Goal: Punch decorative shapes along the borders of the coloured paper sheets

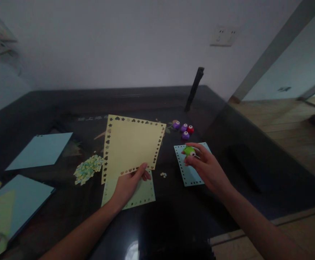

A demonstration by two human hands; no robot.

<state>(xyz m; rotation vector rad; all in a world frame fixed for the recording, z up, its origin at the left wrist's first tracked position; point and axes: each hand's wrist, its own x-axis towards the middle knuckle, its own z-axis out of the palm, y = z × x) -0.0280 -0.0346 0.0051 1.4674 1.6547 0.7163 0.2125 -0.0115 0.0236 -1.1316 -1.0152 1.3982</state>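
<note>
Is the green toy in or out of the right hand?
In: the right hand holds the green toy between thumb and fingers.

Pale wall (pixel 119 47) behind dark table (pixel 176 213)

On the worktop (pixel 217 126), punches (pixel 184 128) are grouped at the card's (pixel 188 174) twelve o'clock; confetti (pixel 88 169) is heaped at the sheet's (pixel 132 143) eight.

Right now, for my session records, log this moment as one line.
left hand: gripping punched yellow sheet | right hand: holding green craft punch | paper confetti: piled left of sheet
</note>
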